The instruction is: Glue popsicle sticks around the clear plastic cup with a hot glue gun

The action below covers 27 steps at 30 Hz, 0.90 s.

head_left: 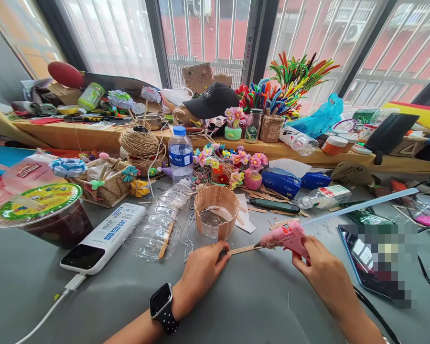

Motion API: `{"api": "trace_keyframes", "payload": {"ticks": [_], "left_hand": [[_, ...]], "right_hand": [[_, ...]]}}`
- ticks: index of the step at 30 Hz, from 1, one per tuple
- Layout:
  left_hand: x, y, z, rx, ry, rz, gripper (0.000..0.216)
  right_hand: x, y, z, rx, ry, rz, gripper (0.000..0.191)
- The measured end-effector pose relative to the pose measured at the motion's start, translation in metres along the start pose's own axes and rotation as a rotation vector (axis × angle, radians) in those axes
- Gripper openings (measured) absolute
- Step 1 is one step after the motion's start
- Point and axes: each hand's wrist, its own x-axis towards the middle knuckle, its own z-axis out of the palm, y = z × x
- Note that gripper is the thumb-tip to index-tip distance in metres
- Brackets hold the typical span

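Observation:
My right hand [322,267] is wrapped round the handle of a pink hot glue gun [284,237], with a long clear glue stick [358,209] jutting from its back. The gun's nozzle meets the right end of a wooden craft stick [244,250]. Between thumb and fingers, my left hand [205,265] pinches the stick's other end, low over the grey table. A line of glue appears to lie along the stick. Just behind stands a round clear plastic base [215,218] ringed with upright craft sticks [234,210], with part of its wall uncovered at the front.
To the left lie a cut plastic bottle [165,215], a white power bank [105,236] and a lidded drink cup [46,215]. A phone [361,263] and black cable [376,313] are at right. Behind are a water bottle [180,155], a utility knife [274,206] and loose sticks.

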Motion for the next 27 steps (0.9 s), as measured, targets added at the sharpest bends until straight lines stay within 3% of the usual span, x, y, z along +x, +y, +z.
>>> {"api": "trace_keyframes", "payload": {"ticks": [27], "left_hand": [[-0.0018,0.0005,-0.0015,-0.010,0.001,0.005,0.022]], "right_hand": [[-0.0021,0.0044,0.0005,0.007,-0.030,0.009,0.012]]}}
